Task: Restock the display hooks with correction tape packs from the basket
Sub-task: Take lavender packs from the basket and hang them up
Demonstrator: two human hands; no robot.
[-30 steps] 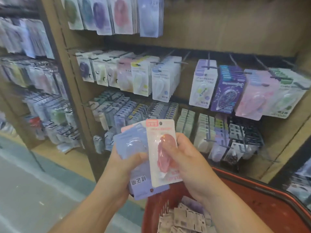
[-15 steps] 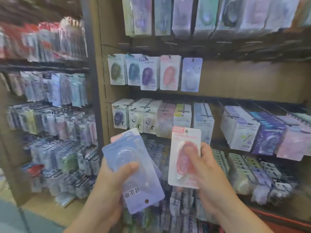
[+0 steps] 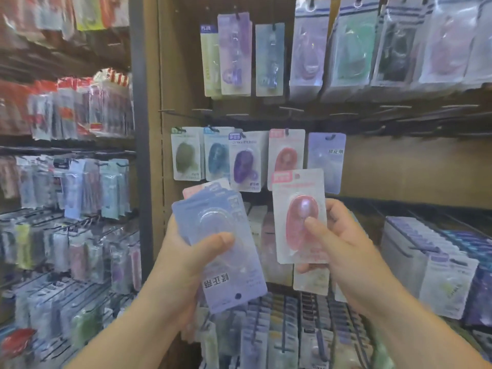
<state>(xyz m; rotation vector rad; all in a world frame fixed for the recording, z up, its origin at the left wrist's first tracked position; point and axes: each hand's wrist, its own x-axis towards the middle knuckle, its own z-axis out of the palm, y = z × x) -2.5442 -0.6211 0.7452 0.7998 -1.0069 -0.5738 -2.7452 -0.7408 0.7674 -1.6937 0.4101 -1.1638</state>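
My left hand [image 3: 186, 265] grips a fanned stack of correction tape packs [image 3: 226, 262], a lilac one on top turned upside down, a pink one peeking out behind. My right hand [image 3: 338, 243] holds a single pink correction tape pack [image 3: 299, 217] upright, thumb across its blister. Just above it a matching pink pack [image 3: 286, 153] hangs on its display hook, in a row with green, teal, purple and lilac packs. The basket is out of view.
Bare hooks [image 3: 290, 109] stick out of the wooden back panel above that row. More packs hang along the top row [image 3: 306, 49]. Full pegs of packs fill the lower right [image 3: 431, 265] and the left shelving bay [image 3: 74, 182].
My view has tilted up from the basket to the upper hook rows. My right hand has drawn the pink pack away from the stack and raised it toward the hanging pink pack.
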